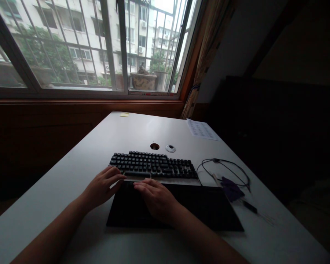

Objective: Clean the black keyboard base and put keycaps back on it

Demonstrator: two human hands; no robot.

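Note:
A black keyboard (154, 163) lies on the white desk, with a pale strip showing along its near edge where the bottom row looks partly bare. Directly in front of it is a flat black board or mat (203, 205). My left hand (106, 183) is at the keyboard's lower left corner, its index finger and thumb a little apart. My right hand (156, 198) rests over the black board with its fingers pressed together. Small dark pieces, apparently keycaps (129, 183), lie between the two hands at the board's far edge. Whatever is under my right fingertips is hidden.
Right of the keyboard lie a looped black cable (243, 174), a dark purple cloth (232, 189) and a thin tool with a black handle (249, 206). Farther back are a cable hole (154, 146), a round white cap (170, 148), printed paper (202, 129) and a yellow note (124, 114).

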